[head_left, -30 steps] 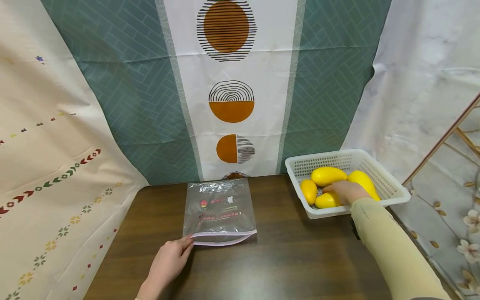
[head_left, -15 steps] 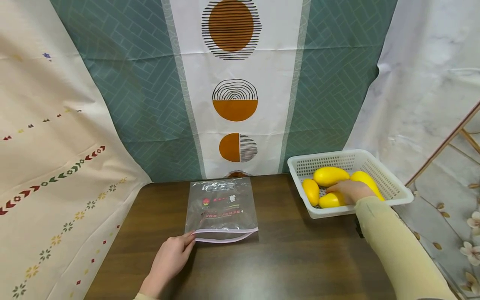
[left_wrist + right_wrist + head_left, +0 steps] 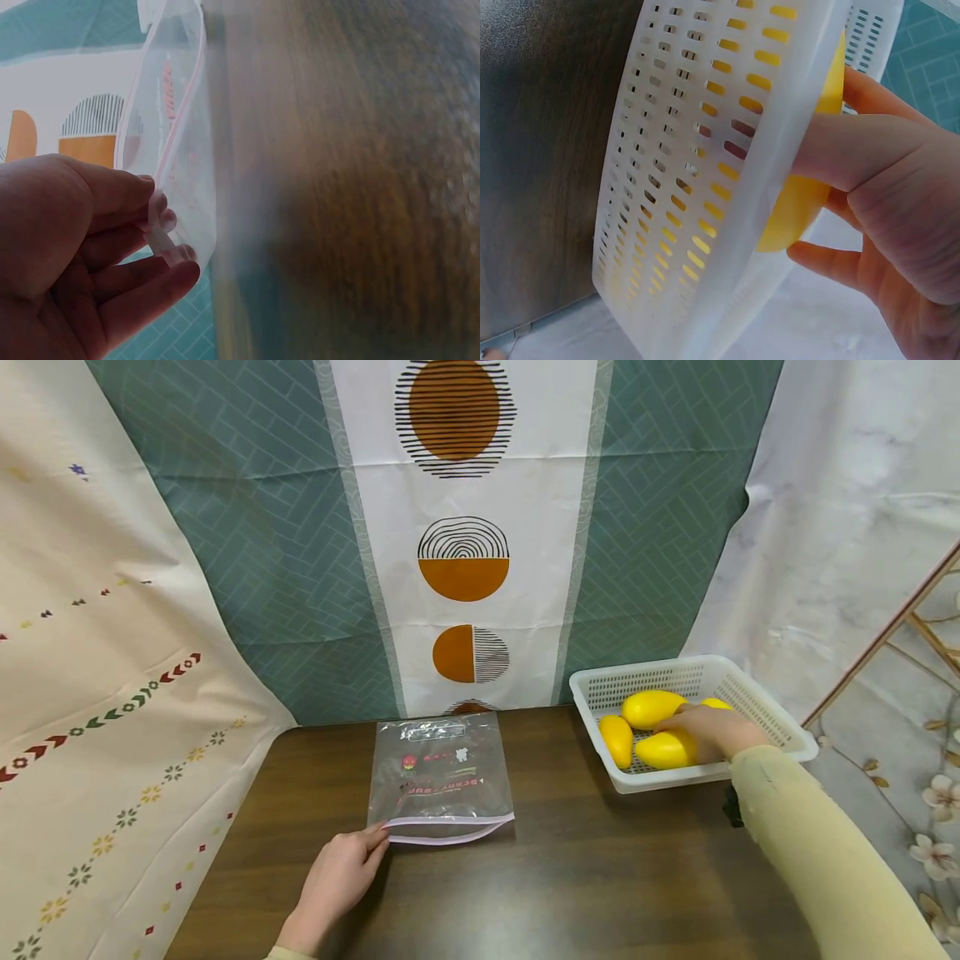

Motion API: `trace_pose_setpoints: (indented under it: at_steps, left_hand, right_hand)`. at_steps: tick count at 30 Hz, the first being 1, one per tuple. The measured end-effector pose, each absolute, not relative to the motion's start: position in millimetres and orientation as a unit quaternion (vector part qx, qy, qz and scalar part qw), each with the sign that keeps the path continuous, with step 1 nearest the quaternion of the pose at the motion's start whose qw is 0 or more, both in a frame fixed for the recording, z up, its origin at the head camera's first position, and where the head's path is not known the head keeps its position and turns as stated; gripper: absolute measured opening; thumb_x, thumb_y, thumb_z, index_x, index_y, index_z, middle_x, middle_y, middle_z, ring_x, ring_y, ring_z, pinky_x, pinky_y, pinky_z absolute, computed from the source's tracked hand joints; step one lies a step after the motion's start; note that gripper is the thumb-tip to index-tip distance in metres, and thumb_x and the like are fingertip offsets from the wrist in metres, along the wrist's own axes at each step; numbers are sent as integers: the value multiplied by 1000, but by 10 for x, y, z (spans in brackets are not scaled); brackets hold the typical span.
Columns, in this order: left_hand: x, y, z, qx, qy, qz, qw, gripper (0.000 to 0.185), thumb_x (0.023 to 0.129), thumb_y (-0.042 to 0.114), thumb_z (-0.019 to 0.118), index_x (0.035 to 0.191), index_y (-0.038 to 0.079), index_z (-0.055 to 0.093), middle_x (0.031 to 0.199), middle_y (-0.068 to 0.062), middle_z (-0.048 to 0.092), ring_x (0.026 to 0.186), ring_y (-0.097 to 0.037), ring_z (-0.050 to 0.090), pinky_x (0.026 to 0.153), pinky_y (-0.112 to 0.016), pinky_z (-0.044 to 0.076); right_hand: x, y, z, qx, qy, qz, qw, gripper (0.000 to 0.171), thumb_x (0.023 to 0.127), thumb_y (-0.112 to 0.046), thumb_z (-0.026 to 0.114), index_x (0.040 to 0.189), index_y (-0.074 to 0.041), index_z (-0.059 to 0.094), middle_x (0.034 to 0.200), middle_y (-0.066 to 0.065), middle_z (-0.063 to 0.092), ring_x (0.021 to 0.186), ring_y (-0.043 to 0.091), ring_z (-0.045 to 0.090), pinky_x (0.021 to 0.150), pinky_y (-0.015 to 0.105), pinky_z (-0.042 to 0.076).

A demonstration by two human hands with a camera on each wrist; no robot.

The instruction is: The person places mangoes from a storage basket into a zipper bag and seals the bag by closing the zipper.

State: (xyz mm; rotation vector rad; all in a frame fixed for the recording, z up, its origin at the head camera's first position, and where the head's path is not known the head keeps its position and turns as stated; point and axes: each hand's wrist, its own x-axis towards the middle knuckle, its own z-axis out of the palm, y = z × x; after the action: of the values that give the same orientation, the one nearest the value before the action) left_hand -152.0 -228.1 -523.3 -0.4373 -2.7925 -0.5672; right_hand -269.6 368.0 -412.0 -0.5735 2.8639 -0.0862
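A clear zip bag (image 3: pixel 442 777) with pink printing lies on the table, its pink-edged mouth parted towards me. My left hand (image 3: pixel 339 875) pinches the left corner of that mouth; the left wrist view shows thumb and fingers on the zip strip (image 3: pixel 174 139). At the right, my right hand (image 3: pixel 712 729) reaches into a white plastic basket (image 3: pixel 637 677). Its thumb and fingers are round the front mango (image 3: pixel 666 750), seen also as a yellow mango (image 3: pixel 799 214) behind the basket wall in the right wrist view. The thumb tip is hidden there.
Beside the held fruit lie a back mango (image 3: pixel 651 708), a left mango (image 3: pixel 617 741) and a right mango (image 3: pixel 717 702), the last mostly behind my hand. Patterned cloths hang behind and beside the wooden table (image 3: pixel 555 877).
My right hand has shifted right over the basket, showing more of the front mango and covering the right one. The left hand keeps its pinch on the bag.
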Motion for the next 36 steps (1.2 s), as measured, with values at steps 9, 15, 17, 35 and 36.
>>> trace_pose_setpoints:
  at_steps: [9, 15, 17, 35, 36]
  left_hand:
    - [-1544, -2273, -5252, -158, -957, -194, 145, 22, 93, 9, 83, 115, 9, 85, 120, -6, 79, 102, -30, 79, 83, -54, 62]
    - [-1551, -2271, -5259, -157, -958, -195, 142, 22, 94, 9, 82, 116, 9, 85, 120, -6, 79, 103, -31, 79, 84, -55, 62]
    - [-1554, -2264, -5259, -156, -957, -196, 143, 22, 94, 10, 82, 116, 9, 85, 121, -6, 79, 103, -31, 79, 83, -55, 62]
    - [-1559, -2243, -5271, -155, -956, -202, 149, 20, 94, 10, 83, 114, 10, 85, 119, -4, 80, 102, -29, 79, 82, -53, 62]
    - [-1562, -2243, -5272, -154, -956, -202, 149, 20, 94, 10, 83, 114, 10, 85, 119, -4, 80, 102, -30, 79, 82, -53, 62]
  right_hand:
    - [-2722, 3761, -4147, -180, 978, -37, 95, 70, 80, -10, 84, 147, -17, 66, 146, 32, 56, 130, 52, 54, 104, 72, 45]
    - [-2761, 3829, -4175, -184, 979, -48, 71, 80, 68, -5, 87, 144, -14, 68, 137, 29, 61, 119, 48, 59, 99, 69, 49]
    - [-2753, 3833, -4169, -177, 980, -66, 61, 82, 66, -8, 89, 145, -12, 67, 136, 29, 60, 115, 47, 59, 97, 67, 50]
    - [-2613, 3718, -4147, -151, 975, -157, -39, 90, 79, -36, 93, 156, -10, 54, 136, 31, 54, 105, 39, 58, 86, 54, 50]
    - [-2602, 3697, -4147, -150, 974, -163, -44, 89, 79, -35, 93, 156, -10, 54, 135, 30, 54, 106, 39, 57, 85, 54, 50]
